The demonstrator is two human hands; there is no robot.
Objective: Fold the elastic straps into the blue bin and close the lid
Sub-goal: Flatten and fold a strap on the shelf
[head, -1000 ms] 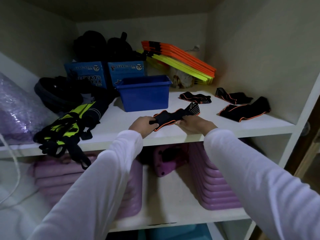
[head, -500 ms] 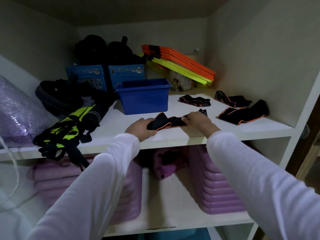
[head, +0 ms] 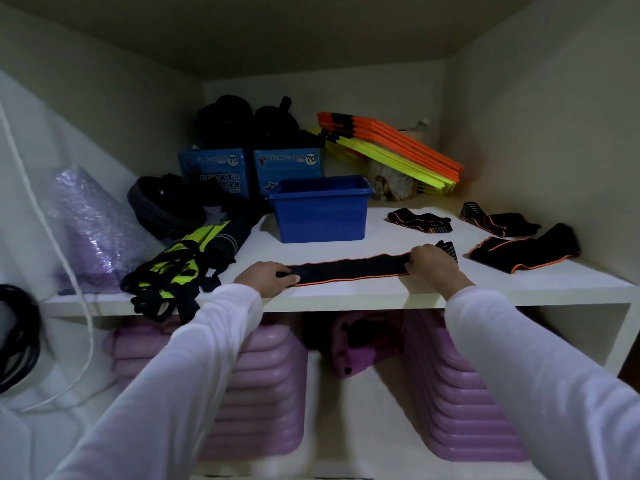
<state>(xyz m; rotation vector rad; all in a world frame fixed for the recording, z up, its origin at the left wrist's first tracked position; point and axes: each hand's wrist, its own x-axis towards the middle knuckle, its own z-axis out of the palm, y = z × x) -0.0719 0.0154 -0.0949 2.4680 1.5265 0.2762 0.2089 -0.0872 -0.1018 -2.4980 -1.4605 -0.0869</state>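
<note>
The strap (head: 349,269), bunched a moment ago, now lies stretched flat along the near shelf (head: 346,292) edge, left hand (head: 268,277) and right hand (head: 429,263) pinching its ends. The open bin (head: 320,213) sits behind; three more straps lie far right in a dim white cupboard.
</note>
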